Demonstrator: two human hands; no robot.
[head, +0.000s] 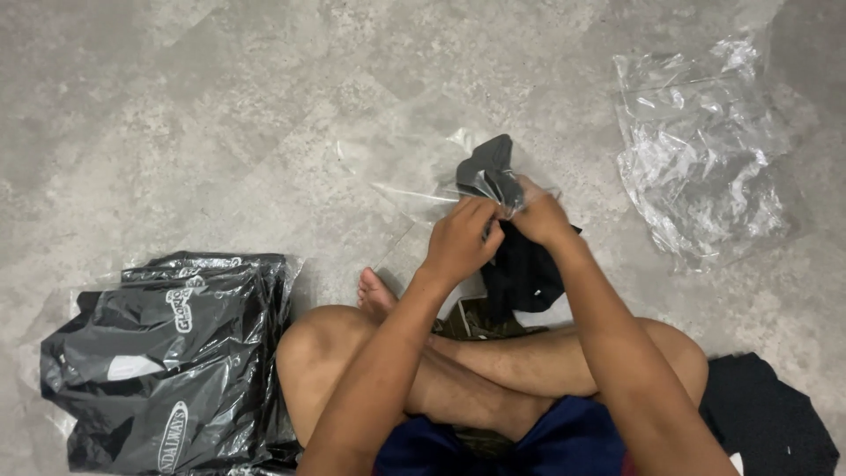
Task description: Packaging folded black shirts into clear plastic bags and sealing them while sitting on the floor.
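1. Looks like the bagging step is in hand: a person sits cross-legged on a grey mottled floor (176, 115), and both hands meet at the mouth of a clear plastic bag (414, 185) lying flat just past the knees.
2. The left hand (460, 240) is pinched shut on the bag's edge. The right hand (539, 216) is clenched on a black garment (520, 264), which bunches up above the knuckles and hangs down toward the lap.
3. So the garment sits right at the bag opening, seemingly part in and part out. My guess is the next bit needs the mouth held wide while the cloth gets fed along inside.
4. To the person's left: a stack of bagged black garments (167, 353). Far right: a crumpled heap of empty clear bags (696, 150). Near the right knee: a loose dark garment (767, 414), cut off by the frame.
5. Hard to make out: where the bag's edges actually run, since it's see-through against the floor, and how much cloth is inside. The fingertips hide each other.
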